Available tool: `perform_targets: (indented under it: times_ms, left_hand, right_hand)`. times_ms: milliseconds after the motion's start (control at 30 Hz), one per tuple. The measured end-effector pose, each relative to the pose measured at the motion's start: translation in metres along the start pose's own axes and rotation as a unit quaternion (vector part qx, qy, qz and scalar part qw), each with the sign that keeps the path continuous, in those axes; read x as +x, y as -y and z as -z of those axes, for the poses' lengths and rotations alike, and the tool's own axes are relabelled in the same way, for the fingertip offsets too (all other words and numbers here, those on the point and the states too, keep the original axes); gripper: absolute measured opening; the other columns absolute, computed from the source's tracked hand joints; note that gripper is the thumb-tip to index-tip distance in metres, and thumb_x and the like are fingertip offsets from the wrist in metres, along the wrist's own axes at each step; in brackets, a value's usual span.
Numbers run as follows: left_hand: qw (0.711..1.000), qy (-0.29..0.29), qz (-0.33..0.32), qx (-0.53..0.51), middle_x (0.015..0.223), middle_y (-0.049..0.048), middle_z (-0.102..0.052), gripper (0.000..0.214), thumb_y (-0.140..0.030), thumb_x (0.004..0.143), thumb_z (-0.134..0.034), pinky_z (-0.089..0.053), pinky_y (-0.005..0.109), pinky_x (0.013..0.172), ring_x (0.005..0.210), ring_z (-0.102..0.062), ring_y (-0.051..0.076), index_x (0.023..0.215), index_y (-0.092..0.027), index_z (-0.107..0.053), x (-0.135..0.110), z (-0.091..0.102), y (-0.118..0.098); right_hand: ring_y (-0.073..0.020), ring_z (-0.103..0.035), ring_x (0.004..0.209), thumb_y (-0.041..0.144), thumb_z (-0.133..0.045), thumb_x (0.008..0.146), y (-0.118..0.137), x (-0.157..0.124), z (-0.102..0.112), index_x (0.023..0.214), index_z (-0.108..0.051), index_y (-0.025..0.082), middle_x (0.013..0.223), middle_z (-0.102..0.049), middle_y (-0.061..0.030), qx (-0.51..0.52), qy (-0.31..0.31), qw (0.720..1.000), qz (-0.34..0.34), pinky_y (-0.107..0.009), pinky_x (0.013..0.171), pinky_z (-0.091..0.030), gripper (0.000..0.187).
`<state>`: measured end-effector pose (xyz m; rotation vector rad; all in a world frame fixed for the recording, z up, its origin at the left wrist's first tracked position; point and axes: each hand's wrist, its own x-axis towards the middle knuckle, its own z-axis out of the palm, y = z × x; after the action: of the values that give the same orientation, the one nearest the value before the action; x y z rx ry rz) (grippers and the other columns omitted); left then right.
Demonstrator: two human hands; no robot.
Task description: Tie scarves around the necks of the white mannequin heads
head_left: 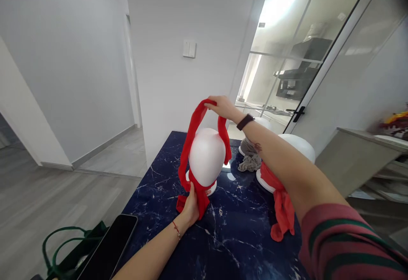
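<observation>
A white foam head form (206,156) stands on a dark blue marbled table (223,246). A red scarf (188,144) loops over and around it. My right hand (221,106) is above the head, fingers pinched on the top of the red scarf's loop. My left hand (190,207) is at the base of the head, closed on the scarf's lower ends where they hang under the chin.
Two more white head forms stand at the right: one (298,144) with a red scarf (282,207) trailing onto the table, one (263,123) with grey cloth (250,159). A black phone (110,246) and a green-handled bag (66,250) lie at the near left edge.
</observation>
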<state>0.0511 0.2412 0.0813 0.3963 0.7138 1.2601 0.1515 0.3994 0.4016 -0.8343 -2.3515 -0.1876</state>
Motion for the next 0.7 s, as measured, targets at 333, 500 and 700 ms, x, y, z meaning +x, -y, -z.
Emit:
perform_targets:
  times_ms: [333, 500, 700]
  left_hand:
    - [0.999, -0.007, 0.032, 0.02, 0.101, 0.0107, -0.071, 0.053, -0.053, 0.082, -0.053, -0.045, 0.028, 0.08, 0.089, -0.064, 0.022, 0.117, -0.013, -0.06, -0.002, -0.002, -0.001]
    - [0.999, -0.021, 0.018, 0.032, 0.104, 0.0086, -0.07, 0.039, -0.042, 0.083, -0.057, -0.044, 0.029, 0.088, 0.101, -0.061, 0.022, 0.111, -0.016, -0.063, -0.004, -0.003, -0.001]
    - [0.999, -0.014, 0.017, 0.028, 0.107, 0.0111, -0.069, 0.038, -0.041, 0.081, -0.059, -0.039, 0.032, 0.099, 0.113, -0.056, 0.025, 0.107, -0.014, -0.064, -0.005, -0.004, -0.003]
  right_hand:
    - [-0.0159, -0.061, 0.073, 0.024, -0.04, 0.09, -0.082, -0.098, -0.038, 0.087, -0.065, 0.01, 0.076, -0.069, -0.0092, -0.039, -0.006, 0.943, -0.331, -0.024, 0.072, -0.039, 0.029]
    - [-0.0214, -0.061, 0.077, 0.027, -0.04, 0.089, -0.1, -0.182, -0.008, 0.084, -0.067, 0.012, 0.08, -0.07, -0.0112, -0.075, -0.005, 0.906, -0.416, -0.029, 0.071, -0.039, 0.031]
    - [-0.0181, -0.058, 0.066, 0.036, -0.046, 0.086, -0.049, -0.283, -0.005, 0.086, -0.062, 0.014, 0.077, -0.066, -0.0085, 0.107, 0.054, 0.9, -0.419, -0.027, 0.06, -0.04, 0.027]
